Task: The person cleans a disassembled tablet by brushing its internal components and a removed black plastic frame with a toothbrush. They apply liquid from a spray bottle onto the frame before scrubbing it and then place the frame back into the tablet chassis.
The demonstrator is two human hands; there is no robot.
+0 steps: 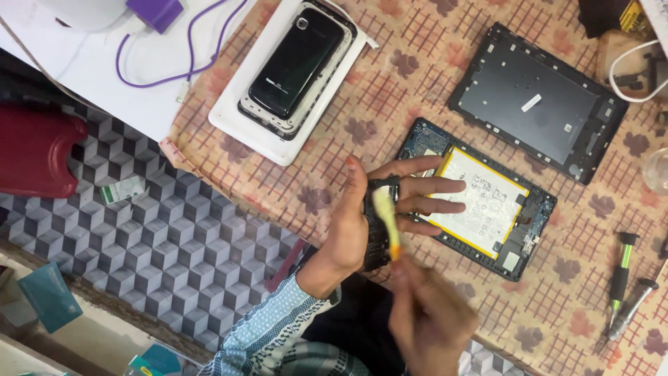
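Observation:
My left hand (362, 216) holds a small black circuit part (376, 230) upright between thumb and fingers, just left of an opened tablet (536, 209) with a white battery (483, 202). The fingers reach out over the tablet's left edge. My right hand (428, 313), blurred, grips a small yellow brush (387, 219) whose pale bristles touch the black part. The tablet's dark back cover (536, 101) lies farther back on the right.
A stack of phones (296, 66) rests on a white tray (268, 143) at the back left. Screwdrivers (623, 292) lie at the right edge. A purple charger (154, 12) and cable sit on white paper. Below the table are a red stool (35, 150) and patterned floor.

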